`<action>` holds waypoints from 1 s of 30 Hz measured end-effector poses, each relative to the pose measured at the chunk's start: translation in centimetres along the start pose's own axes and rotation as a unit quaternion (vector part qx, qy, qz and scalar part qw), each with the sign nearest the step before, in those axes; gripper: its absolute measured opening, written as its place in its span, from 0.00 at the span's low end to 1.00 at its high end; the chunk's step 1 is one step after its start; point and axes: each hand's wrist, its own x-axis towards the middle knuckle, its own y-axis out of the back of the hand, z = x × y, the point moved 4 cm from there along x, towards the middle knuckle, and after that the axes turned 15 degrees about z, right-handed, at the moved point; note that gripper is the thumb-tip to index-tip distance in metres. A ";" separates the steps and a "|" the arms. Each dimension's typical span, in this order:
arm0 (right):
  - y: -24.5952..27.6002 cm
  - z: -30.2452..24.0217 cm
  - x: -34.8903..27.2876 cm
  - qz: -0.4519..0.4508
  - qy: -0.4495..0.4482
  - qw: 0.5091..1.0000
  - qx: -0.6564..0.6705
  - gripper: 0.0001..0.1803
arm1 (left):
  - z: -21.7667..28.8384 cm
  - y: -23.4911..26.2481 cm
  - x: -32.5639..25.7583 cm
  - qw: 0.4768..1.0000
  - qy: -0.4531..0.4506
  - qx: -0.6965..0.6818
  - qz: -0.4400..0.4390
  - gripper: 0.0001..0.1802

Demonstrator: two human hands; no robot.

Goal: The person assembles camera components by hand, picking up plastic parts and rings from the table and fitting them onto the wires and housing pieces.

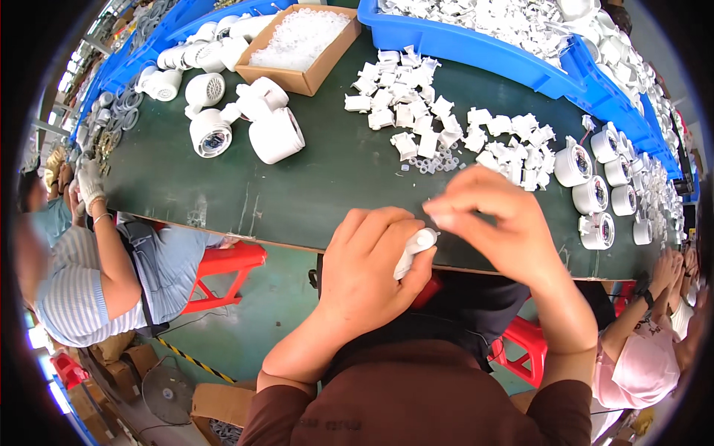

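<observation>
My left hand (364,275) is wrapped around a white plastic part (418,245) with a rounded end, held just off the table's near edge. Most of that part is hidden by my fingers. Right beside it, my right hand (498,223) has thumb and forefinger pinched together; what is between them, if anything, is too small to make out. Beyond my right hand lie small translucent rings (439,160) and a loose heap of small white plastic pieces (405,93). A second heap of white pieces (520,145) spreads to its right.
White round housings (275,135) stand at left on the green table (312,178), more housings (591,195) at right. Behind are a cardboard box (297,80) of clear parts and a blue bin (476,63). Co-workers sit on both sides; red stools (223,271) stand below.
</observation>
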 end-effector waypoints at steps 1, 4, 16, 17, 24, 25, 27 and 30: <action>0.6 -0.3 -1.2 -0.011 -0.027 0.999 0.013 0.10 | 0.2 -0.4 0.1 1.000 -0.004 0.000 -0.011 0.13; 0.2 0.6 -3.3 0.022 -0.021 0.999 0.039 0.13 | 0.5 -1.3 0.3 1.000 -0.021 0.005 -0.022 0.15; -1.4 1.8 -4.0 0.032 -0.288 0.916 0.279 0.06 | 0.6 -2.1 0.0 0.998 -0.054 0.023 -0.026 0.21; -1.6 2.0 -4.0 0.036 -0.304 0.905 0.294 0.06 | 0.7 -2.2 -0.1 0.998 -0.055 0.023 -0.027 0.21; -2.0 1.8 -4.4 0.089 -0.301 0.893 0.324 0.06 | 0.2 -2.2 -0.8 0.996 -0.062 -0.003 0.060 0.22; -2.0 2.0 -4.5 0.089 -0.302 0.892 0.323 0.06 | 0.3 -2.1 -0.9 0.995 -0.077 -0.005 0.066 0.22; -1.8 2.2 -4.6 0.087 -0.287 0.900 0.316 0.06 | 0.2 -2.2 -0.8 0.995 -0.071 -0.008 0.068 0.21; -1.9 2.4 -4.7 0.076 -0.284 0.912 0.284 0.06 | 0.1 -2.2 -0.6 0.996 -0.066 -0.011 0.065 0.20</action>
